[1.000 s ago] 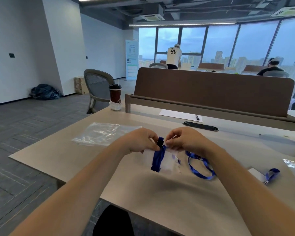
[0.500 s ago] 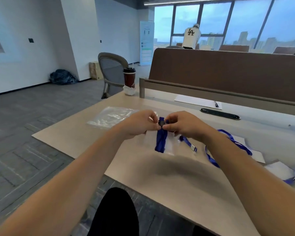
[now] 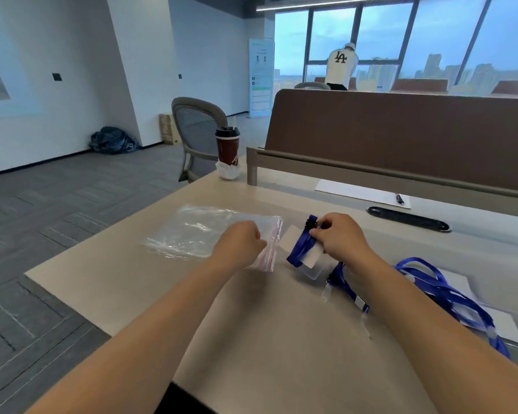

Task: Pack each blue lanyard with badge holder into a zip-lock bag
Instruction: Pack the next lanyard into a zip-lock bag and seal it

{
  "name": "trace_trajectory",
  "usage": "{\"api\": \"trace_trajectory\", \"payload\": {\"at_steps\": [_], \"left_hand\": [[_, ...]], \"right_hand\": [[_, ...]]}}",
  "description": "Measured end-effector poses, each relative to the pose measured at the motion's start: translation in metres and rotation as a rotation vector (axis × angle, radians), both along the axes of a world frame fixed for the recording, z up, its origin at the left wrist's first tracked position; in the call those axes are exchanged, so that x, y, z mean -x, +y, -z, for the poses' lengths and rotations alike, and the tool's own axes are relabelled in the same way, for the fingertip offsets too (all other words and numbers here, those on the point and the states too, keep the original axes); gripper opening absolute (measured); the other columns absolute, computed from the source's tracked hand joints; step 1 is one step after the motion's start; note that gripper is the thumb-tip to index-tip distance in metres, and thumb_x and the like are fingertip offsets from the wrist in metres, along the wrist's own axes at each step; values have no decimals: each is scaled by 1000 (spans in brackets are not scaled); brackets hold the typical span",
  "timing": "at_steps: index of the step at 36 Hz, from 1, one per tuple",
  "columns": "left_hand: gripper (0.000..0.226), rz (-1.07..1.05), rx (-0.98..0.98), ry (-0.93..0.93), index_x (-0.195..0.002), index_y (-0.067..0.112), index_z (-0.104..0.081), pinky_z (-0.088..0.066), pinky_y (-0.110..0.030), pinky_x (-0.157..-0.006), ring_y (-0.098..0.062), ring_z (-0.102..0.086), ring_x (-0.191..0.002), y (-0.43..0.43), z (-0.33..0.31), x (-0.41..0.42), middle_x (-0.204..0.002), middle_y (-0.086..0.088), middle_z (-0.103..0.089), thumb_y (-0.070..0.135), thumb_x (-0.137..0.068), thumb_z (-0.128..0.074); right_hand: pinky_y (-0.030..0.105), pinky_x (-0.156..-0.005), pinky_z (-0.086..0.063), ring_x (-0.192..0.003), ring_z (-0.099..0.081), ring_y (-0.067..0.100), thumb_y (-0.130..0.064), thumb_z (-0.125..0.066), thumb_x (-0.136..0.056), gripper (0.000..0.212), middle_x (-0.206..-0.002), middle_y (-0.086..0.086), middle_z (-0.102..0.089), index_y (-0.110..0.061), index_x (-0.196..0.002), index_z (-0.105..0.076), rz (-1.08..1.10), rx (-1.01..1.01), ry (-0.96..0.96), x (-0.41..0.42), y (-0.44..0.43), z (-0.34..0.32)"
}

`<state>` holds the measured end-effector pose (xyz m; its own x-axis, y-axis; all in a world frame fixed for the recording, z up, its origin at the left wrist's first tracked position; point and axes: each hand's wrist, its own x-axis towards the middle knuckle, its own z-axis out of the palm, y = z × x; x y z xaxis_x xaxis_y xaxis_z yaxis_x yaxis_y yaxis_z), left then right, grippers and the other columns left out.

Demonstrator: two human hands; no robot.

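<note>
My right hand (image 3: 337, 237) holds a folded blue lanyard (image 3: 302, 245) against its clear badge holder (image 3: 311, 256), just above the table (image 3: 281, 339). My left hand (image 3: 240, 242) pinches the red-striped zip edge of a clear zip-lock bag (image 3: 201, 231) that lies flat on the table to the left. The two hands are a short gap apart. More blue lanyards (image 3: 440, 291) with badge holders lie in a loose heap at the right.
A lidded coffee cup (image 3: 228, 152) stands at the table's far left corner. A brown divider panel (image 3: 401, 135) runs along the back, with a paper sheet and pen (image 3: 362, 194) and a black cable slot (image 3: 408, 222) before it. An office chair (image 3: 196, 130) stands beyond the table.
My left hand let go of the lanyard and moved left to the zip-lock bag's edge. My right hand keeps the folded lanyard and holder. The view has tilted down and left.
</note>
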<state>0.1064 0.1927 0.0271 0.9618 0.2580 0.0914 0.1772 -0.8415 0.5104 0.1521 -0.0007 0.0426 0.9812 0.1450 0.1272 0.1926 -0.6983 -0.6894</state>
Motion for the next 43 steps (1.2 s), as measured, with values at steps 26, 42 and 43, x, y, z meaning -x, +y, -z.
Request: {"api": "trace_trajectory", "payload": {"at_steps": [26, 42, 43], "left_hand": [[14, -8, -140, 37, -84, 5, -65, -48, -32, -70, -29, -62, -80, 5, 29, -44, -81, -8, -63, 4, -87, -51], [17, -4, -84, 29, -85, 7, -74, -62, -40, -74, -27, -71, -76, 10, -13, -1, -80, -9, -73, 13, -88, -59], [16, 1, -81, 32, -85, 7, -74, -62, -41, -73, -26, -71, -73, 9, -15, 4, -79, -10, -74, 14, -89, -60]], "right_hand": [[36, -81, -53, -86, -62, 21, -20, -65, -93, 6, -91, 3, -64, -16, -97, -65, 107, -46, 55, -34, 13, 20], [33, -73, -59, -85, -65, 23, -17, -65, -93, 7, -97, 7, -65, -16, -99, -63, 94, -143, 41, 4, -4, -13], [34, -74, -59, -86, -65, 23, -16, -65, -93, 8, -97, 7, -65, -15, -100, -63, 91, -152, 39, 8, -6, -15]]}}
